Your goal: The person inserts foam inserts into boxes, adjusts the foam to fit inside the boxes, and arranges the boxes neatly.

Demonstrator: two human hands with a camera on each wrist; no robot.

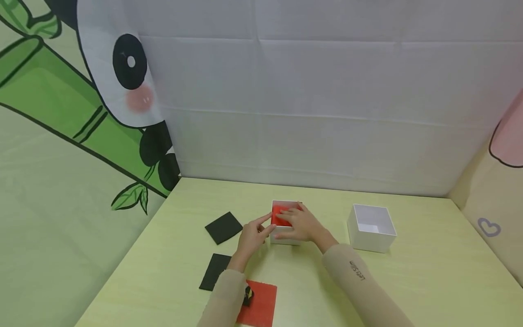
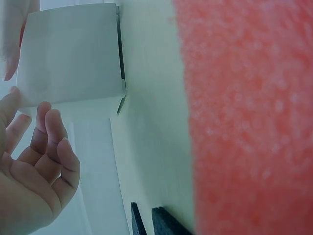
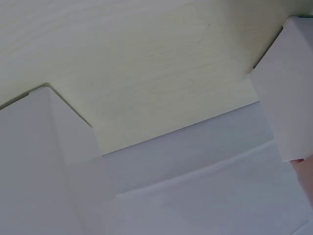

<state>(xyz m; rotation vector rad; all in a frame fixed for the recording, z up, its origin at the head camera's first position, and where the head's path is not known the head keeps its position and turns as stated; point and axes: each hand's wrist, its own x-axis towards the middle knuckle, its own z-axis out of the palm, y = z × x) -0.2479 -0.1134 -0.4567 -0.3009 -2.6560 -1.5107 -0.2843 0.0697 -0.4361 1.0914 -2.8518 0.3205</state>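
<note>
A white open-topped box [image 1: 285, 241] stands mid-table with a bright red piece [image 1: 278, 218] inside it; its kind is hard to make out. My right hand [image 1: 301, 225] reaches over the box, its spread fingers resting on the red piece, the thumb by the near wall. At the box's left side, my left hand [image 1: 252, 234] touches the rim with extended index finger and thumb. In the left wrist view, the other fingers of that left hand [image 2: 46, 161] bend loosely beside the box [image 2: 73, 54]. The right wrist view catches only a sliver of the right hand [image 3: 306, 178].
A second white open box [image 1: 371, 240] stands to the right. Two black flat pieces, one farther back [image 1: 223, 228] and one nearer [image 1: 214, 271], lie at left. A red foam sheet [image 1: 261, 304] lies near the front, a small black-and-yellow item [image 1: 248, 295] on it.
</note>
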